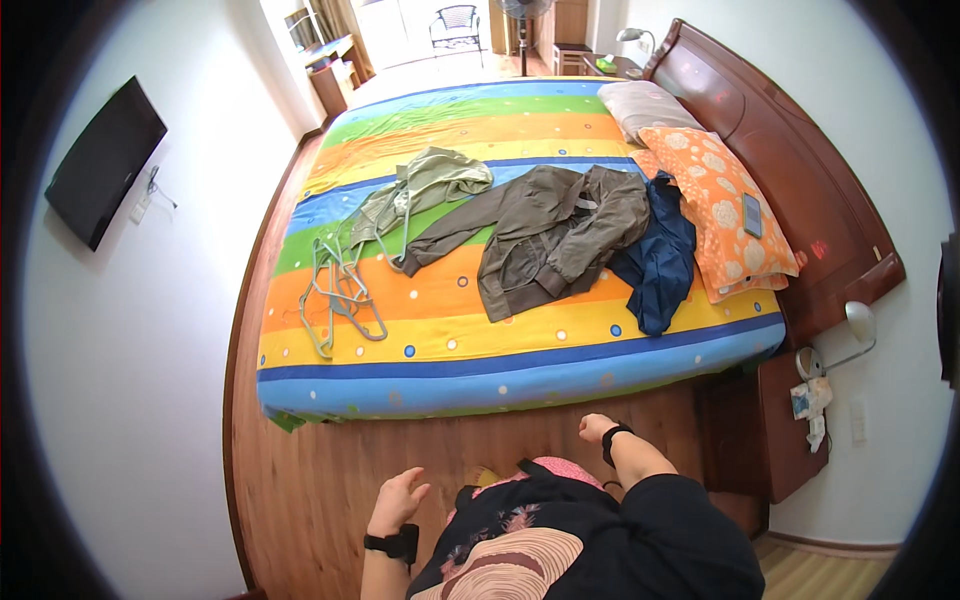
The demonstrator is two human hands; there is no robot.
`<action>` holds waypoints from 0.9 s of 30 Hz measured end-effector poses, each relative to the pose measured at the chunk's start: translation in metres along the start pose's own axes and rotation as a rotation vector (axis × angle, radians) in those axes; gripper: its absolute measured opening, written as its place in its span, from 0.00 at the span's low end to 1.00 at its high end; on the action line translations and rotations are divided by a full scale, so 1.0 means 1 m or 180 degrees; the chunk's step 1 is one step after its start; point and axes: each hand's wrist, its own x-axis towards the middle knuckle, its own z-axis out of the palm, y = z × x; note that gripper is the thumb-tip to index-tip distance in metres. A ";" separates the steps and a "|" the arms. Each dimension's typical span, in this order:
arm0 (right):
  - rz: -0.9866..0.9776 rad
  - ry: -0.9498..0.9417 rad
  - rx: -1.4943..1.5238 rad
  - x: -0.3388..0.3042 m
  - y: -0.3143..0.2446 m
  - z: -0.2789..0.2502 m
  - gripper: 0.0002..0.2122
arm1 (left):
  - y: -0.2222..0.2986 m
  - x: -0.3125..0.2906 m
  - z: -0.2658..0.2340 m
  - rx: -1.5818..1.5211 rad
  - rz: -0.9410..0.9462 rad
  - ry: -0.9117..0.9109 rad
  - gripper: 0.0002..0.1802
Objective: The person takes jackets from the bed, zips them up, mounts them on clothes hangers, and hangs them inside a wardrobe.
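Observation:
Both my hands hang in front of my body, short of the bed's near edge and touching nothing. My left hand (399, 498) holds nothing, its thumb and fingers apart. My right hand (597, 428) is loosely curled, with nothing visible in it. Across the striped bedspread (560, 365) lies a grey-brown jacket (555, 245), one sleeve stretched to the left. A dark blue garment (660, 275) lies against its right side. Farther left is a crumpled pale green garment (445, 180), with a hanger by it. Several tangled grey-green clothes hangers (345, 295) lie near the bed's left side.
An orange flowered pillow (715, 190) carries a phone (752, 215); a grey pillow (650, 108) lies behind it. The wooden headboard (770, 130) stands right. A nightstand (770, 430) with a lamp (860, 322) is at near right. A television (105, 165) hangs on the left wall.

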 end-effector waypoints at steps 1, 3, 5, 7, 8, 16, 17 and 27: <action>0.0045 0.0151 0.0214 -0.002 -0.006 -0.004 0.11 | -0.003 0.008 -0.004 0.0007 0.0029 -0.0046 0.20; 0.0140 0.0302 0.0457 0.003 -0.011 -0.009 0.11 | -0.006 0.025 -0.010 -0.0154 -0.0251 -0.0222 0.20; -0.0010 0.0598 0.0803 0.013 -0.009 -0.015 0.14 | -0.020 0.043 -0.005 0.0059 -0.0223 -0.0405 0.20; 0.0156 0.0790 0.1043 0.022 -0.006 -0.027 0.15 | -0.027 0.056 0.000 0.0316 -0.0231 -0.0630 0.19; 0.0275 0.0971 0.1246 0.028 -0.003 -0.034 0.16 | -0.028 0.061 0.003 0.0357 -0.0258 -0.0728 0.19; 0.1649 0.2711 0.1758 0.092 0.114 -0.140 0.26 | 0.020 0.129 0.029 0.0306 -0.0754 -0.1184 0.20; 0.1653 0.2912 0.1632 0.101 0.136 -0.156 0.27 | 0.023 0.139 0.039 0.0280 -0.0760 -0.1180 0.19; 0.2395 0.3218 0.1738 0.145 0.211 -0.265 0.42 | 0.112 0.236 0.068 -0.0189 -0.1154 -0.1167 0.18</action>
